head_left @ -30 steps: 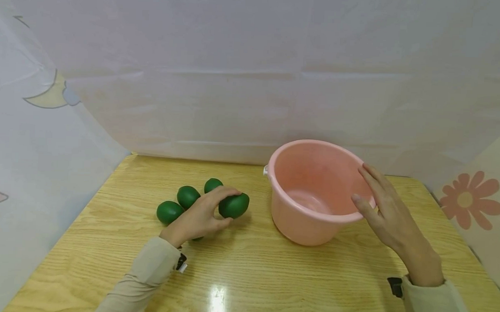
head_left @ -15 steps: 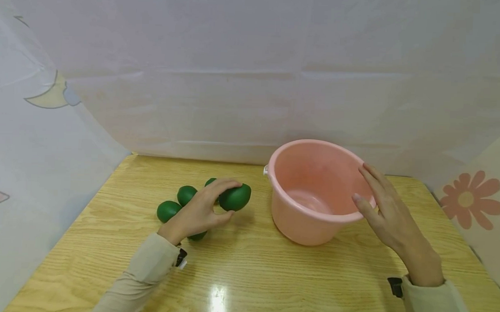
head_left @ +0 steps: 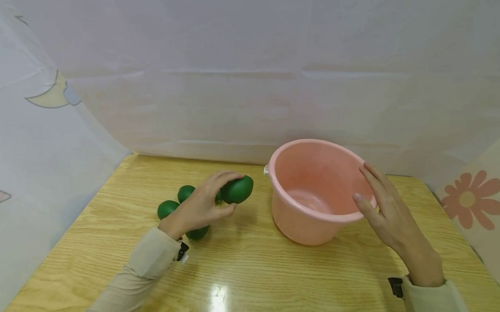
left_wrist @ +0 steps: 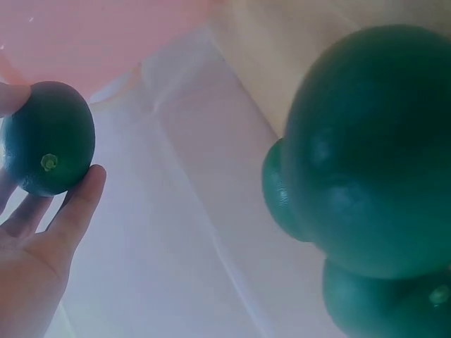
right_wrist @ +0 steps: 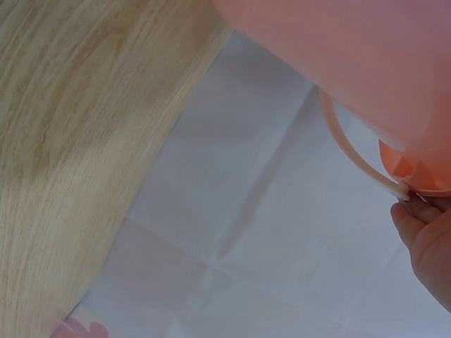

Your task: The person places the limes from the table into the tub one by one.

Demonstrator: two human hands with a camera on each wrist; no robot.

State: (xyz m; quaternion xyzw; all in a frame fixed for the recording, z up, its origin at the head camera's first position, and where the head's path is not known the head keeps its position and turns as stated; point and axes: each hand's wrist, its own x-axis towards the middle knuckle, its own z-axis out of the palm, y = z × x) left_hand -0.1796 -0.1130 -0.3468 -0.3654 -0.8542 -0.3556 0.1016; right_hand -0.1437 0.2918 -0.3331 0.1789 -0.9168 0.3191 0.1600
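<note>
My left hand (head_left: 203,204) holds a dark green egg-shaped fruit (head_left: 238,189) between thumb and fingertips, raised over the table left of the bucket. In the left wrist view a pale stem mark shows on this held fruit (left_wrist: 53,137). Under and behind the hand lie several like fruits, among them one green fruit (head_left: 167,209) at the left and another (head_left: 197,233) near the wrist. A pink bucket (head_left: 301,222) stands to the right, nothing visible inside it. At its right rim rests my right hand (head_left: 390,216), fingers extended and overlapping the edge, close to the handle (right_wrist: 352,151).
The wood-grain table (head_left: 262,285) runs back to a pale cloth backdrop (head_left: 219,90). A white handle fitting (head_left: 266,170) sits at the bucket's left rim. Printed cloth hangs at both sides, with a pink flower (head_left: 471,199) at the right.
My left hand has lifted the held fruit upward and slightly right, uncovering more of the fruit near the wrist. The right hand and the bucket stay in place.
</note>
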